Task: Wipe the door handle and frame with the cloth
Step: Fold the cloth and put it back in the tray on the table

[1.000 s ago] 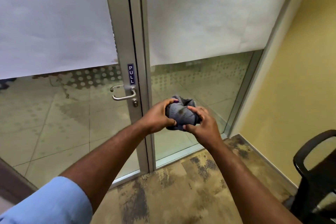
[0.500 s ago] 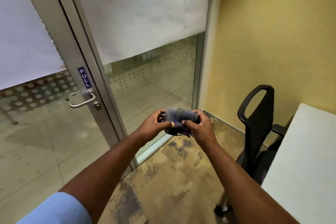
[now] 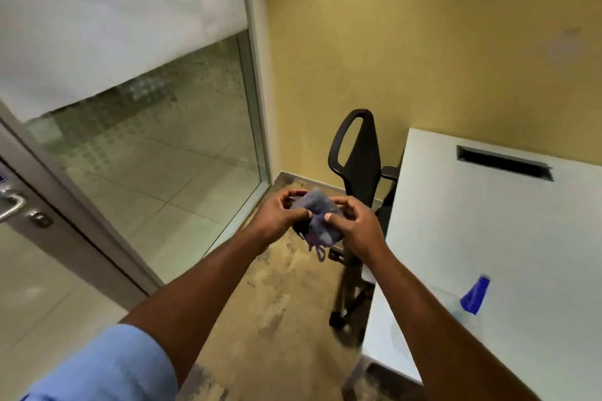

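A bunched grey-blue cloth (image 3: pixel 317 216) sits between both hands at chest height, a loose thread hanging below it. My left hand (image 3: pixel 280 216) grips its left side and my right hand (image 3: pixel 353 226) grips its right side, thumbs pressed on top. The silver door handle (image 3: pixel 11 203) shows only partly at the far left edge, with a round lock (image 3: pixel 40 219) beside it. The grey aluminium door frame (image 3: pixel 75 205) runs diagonally from the left edge down to the floor, well left of the hands.
A black office chair (image 3: pixel 361 159) stands by the yellow wall, just behind the hands. A white desk (image 3: pixel 508 221) fills the right side, with a cable slot (image 3: pixel 503 162) and a blue object (image 3: pixel 475 296) on it. A glass panel (image 3: pixel 156 156) with a white blind lies left.
The view has swung right: the door handle and frame slid to the left edge, and the chair and desk came into sight. Both hands still hold the cloth, kneading it.
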`<state>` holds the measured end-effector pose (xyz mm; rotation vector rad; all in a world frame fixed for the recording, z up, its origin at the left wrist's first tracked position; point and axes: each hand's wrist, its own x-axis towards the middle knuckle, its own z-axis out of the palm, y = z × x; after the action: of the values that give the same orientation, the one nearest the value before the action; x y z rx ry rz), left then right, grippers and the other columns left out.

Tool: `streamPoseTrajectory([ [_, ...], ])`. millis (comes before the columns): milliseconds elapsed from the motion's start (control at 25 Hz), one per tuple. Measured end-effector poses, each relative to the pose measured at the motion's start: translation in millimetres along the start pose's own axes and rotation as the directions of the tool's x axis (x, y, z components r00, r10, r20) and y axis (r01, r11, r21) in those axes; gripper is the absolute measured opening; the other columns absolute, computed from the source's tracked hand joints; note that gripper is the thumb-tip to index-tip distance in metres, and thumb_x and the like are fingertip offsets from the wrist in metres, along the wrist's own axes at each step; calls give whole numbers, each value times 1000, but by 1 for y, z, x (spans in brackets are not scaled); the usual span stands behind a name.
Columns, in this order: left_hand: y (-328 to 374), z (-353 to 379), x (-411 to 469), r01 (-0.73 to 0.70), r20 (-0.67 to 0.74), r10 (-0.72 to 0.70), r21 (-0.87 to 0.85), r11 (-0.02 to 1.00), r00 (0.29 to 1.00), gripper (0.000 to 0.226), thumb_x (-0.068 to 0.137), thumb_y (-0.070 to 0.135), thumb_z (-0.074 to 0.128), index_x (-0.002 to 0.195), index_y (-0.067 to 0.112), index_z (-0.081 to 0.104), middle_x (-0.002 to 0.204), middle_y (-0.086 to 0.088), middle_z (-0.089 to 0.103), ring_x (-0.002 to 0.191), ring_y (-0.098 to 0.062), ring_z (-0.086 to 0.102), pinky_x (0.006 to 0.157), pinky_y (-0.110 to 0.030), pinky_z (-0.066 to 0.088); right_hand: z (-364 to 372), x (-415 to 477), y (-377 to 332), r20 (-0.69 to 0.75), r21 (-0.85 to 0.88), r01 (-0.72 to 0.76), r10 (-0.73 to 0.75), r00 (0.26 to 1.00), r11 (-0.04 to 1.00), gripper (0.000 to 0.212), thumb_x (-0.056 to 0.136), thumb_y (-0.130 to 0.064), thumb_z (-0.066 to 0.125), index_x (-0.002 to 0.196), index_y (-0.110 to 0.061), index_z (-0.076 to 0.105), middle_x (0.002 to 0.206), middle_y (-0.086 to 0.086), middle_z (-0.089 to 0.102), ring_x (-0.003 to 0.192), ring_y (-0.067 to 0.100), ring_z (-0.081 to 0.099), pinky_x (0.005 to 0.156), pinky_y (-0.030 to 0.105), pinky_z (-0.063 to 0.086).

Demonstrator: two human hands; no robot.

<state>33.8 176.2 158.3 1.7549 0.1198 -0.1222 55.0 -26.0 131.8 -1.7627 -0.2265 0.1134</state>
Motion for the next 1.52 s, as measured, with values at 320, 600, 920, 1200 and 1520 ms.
streamPoseTrajectory([
  [320,-12,139,41,56,154,-62,42,998,986,47,98,11,69,141,17,52,128,-9,65,116,-22,67,97,-41,61,-93,-30,74,-165,-56,-218,207,964,974,34,90,-16,70,123,-13,60,112,6,70,100,22,68,77,22,55],
  [600,-65,229,48,117,96,-138,199,973,986,45,96,18,75,136,11,58,123,-8,68,113,-24,66,95,-32,56,-113,-61,154,-373,-36,-435,392,841,900,44,96,-22,64,138,-20,51,130,4,64,109,19,61,81,20,49],
  [920,-129,260,53,188,229,-248,255,949,941,66,92,8,76,152,14,48,141,-9,64,128,-27,62,109,-46,52,-93,-79,205,-562,-22,-611,496,662,791,37,102,-26,56,138,-24,49,124,7,69,98,13,67,85,15,47],
  [1200,-163,284,79,190,270,-283,325,926,920,48,92,2,71,135,18,58,125,-6,68,116,-26,67,101,-43,57,-74,-123,198,-698,-175,-527,272,662,832,46,86,-22,77,127,-15,59,126,10,68,114,28,65,101,47,55],
  [1520,-179,311,91,171,311,-331,445,879,891,52,93,2,72,141,14,56,131,-8,67,113,-23,64,104,-38,54,-120,-141,222,-850,-20,-574,288,441,819,80,75,-37,83,141,-17,43,140,9,54,124,24,56,91,41,59],
])
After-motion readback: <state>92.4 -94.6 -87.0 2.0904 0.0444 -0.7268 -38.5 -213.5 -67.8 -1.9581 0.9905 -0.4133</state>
